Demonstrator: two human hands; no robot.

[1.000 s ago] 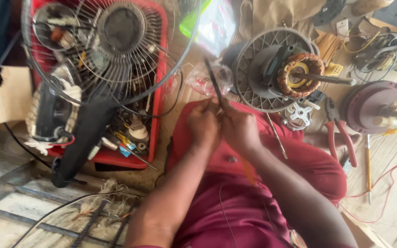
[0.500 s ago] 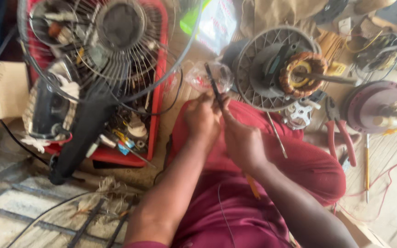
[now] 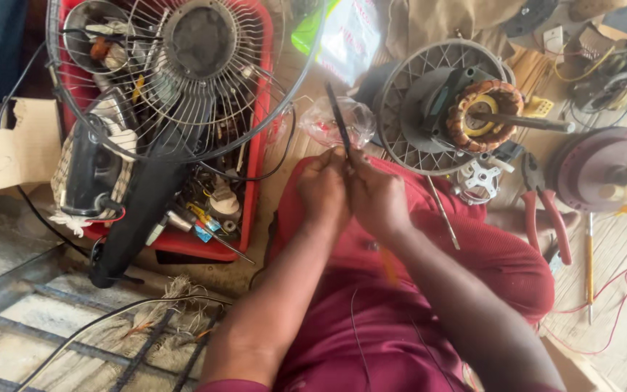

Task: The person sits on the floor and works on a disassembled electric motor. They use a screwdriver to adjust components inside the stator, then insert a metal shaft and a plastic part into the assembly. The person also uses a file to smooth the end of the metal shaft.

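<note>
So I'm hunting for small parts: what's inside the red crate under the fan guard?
In the red crate, small loose parts show near its lower edge. The wire fan guard and a black fan body cover the rest.

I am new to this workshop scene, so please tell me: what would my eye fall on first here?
First, the two hands pressed together at the centre, the left hand and right hand, their fingers pinching a thin dark cable that rises from them. Upper left, a wire fan guard lies over a red crate of parts. Upper right sits a fan motor with copper windings, with red-handled pliers beside it.
</note>
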